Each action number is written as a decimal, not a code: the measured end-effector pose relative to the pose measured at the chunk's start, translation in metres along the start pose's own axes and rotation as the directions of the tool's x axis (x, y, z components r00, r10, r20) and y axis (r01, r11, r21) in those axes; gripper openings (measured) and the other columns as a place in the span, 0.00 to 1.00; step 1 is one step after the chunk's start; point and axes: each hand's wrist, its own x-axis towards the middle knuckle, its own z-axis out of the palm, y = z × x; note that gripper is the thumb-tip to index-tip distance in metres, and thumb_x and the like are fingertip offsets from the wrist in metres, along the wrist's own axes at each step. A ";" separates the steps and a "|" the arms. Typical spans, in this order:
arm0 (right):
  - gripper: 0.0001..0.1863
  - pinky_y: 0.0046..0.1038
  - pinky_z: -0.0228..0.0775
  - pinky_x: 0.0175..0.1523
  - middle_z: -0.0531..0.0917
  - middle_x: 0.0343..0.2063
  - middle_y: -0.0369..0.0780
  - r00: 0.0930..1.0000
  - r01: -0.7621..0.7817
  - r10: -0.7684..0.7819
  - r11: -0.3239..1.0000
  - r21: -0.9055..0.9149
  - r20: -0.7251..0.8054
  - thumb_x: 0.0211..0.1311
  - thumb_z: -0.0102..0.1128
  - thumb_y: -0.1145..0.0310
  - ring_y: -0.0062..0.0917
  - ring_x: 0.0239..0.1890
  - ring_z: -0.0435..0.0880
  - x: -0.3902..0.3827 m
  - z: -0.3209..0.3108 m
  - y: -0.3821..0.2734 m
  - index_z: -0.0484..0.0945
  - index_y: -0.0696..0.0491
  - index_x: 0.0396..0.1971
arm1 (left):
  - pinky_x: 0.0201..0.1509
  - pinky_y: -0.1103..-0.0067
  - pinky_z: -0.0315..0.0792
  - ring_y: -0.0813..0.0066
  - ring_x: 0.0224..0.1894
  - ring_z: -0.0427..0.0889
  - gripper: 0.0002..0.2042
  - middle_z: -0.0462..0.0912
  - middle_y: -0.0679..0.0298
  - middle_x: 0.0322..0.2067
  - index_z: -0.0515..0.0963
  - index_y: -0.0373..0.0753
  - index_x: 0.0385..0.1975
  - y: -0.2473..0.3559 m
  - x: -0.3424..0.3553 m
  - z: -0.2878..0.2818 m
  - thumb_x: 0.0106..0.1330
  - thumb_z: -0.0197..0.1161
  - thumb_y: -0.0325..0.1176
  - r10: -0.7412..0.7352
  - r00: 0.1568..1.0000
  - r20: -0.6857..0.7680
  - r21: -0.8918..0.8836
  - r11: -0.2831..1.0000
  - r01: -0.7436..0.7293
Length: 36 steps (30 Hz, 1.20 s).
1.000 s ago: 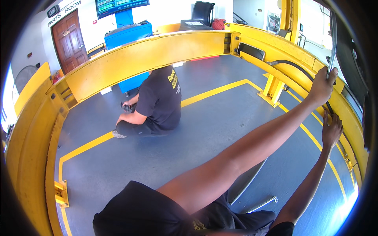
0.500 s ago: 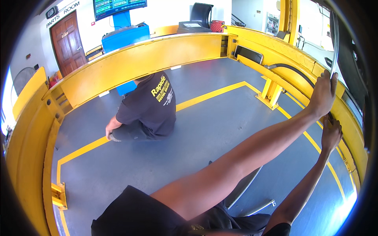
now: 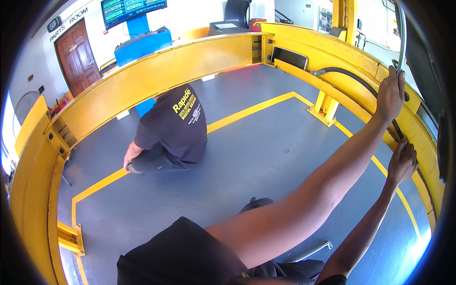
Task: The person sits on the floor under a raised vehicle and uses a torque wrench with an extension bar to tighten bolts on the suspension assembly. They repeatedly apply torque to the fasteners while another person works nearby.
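Note:
At the right, my left hand [image 3: 391, 93] reaches up, its fingers closed around the lower part of a long silver rod [image 3: 403, 40]. Just below it, my right hand [image 3: 403, 161] is closed on a dark piece mostly hidden by its fingers. A black hose [image 3: 354, 76] curves along the yellow lift beam [image 3: 327, 50] and passes behind my left wrist. I cannot tell whether the dark piece in my right hand belongs to the hose or the rod. Dark bodywork [image 3: 425, 71] stands beside the rod at the right rim.
Yellow beams [image 3: 166, 61] surround the grey floor. A co-worker [image 3: 173, 128] in a dark shirt sits low there, turned away. A silver bar-shaped tool [image 3: 312, 251] lies near my legs. Behind are a blue cabinet [image 3: 142, 47], a screen [image 3: 133, 10] and a brown door [image 3: 76, 52].
The view has shifted slightly, so the beams and co-worker sit a little further left. My left forearm has moved right, and my right hand appears slightly further right. Both hands stay closed.

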 end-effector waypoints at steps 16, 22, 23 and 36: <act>0.27 0.36 0.71 0.48 0.90 0.36 0.38 0.994 0.049 -0.052 0.998 -0.034 -0.093 0.82 0.48 0.48 0.32 0.39 0.86 -0.001 0.014 0.006 0.89 0.53 0.37 | 0.39 0.53 0.74 0.36 0.32 0.81 0.21 0.80 0.36 0.27 0.67 0.21 0.55 -0.008 -0.001 -0.003 0.85 0.48 0.40 -0.039 0.996 0.083 -0.004 0.999 0.039; 0.26 0.35 0.72 0.48 0.90 0.35 0.37 0.999 0.029 -0.032 0.997 -0.069 -0.037 0.82 0.49 0.50 0.31 0.38 0.87 0.000 0.008 0.002 0.90 0.53 0.36 | 0.39 0.53 0.74 0.37 0.33 0.81 0.20 0.80 0.36 0.27 0.68 0.23 0.53 -0.005 -0.001 -0.006 0.85 0.48 0.40 -0.038 0.995 0.092 -0.024 0.999 0.041; 0.26 0.35 0.72 0.48 0.90 0.35 0.37 0.996 0.043 -0.048 0.997 -0.071 -0.071 0.82 0.49 0.50 0.31 0.38 0.87 0.000 0.007 0.002 0.90 0.53 0.36 | 0.39 0.53 0.74 0.37 0.33 0.81 0.20 0.80 0.36 0.27 0.68 0.24 0.53 -0.004 -0.001 -0.006 0.85 0.48 0.41 -0.041 0.995 0.093 -0.020 0.999 0.043; 0.24 0.31 0.71 0.41 0.89 0.29 0.33 0.986 0.091 -0.110 0.985 -0.148 -0.126 0.80 0.51 0.54 0.25 0.31 0.86 0.002 0.006 0.000 0.87 0.50 0.26 | 0.39 0.52 0.73 0.36 0.33 0.80 0.20 0.79 0.36 0.27 0.69 0.27 0.48 0.006 0.003 -0.015 0.86 0.45 0.44 -0.089 0.990 0.113 -0.043 0.995 0.094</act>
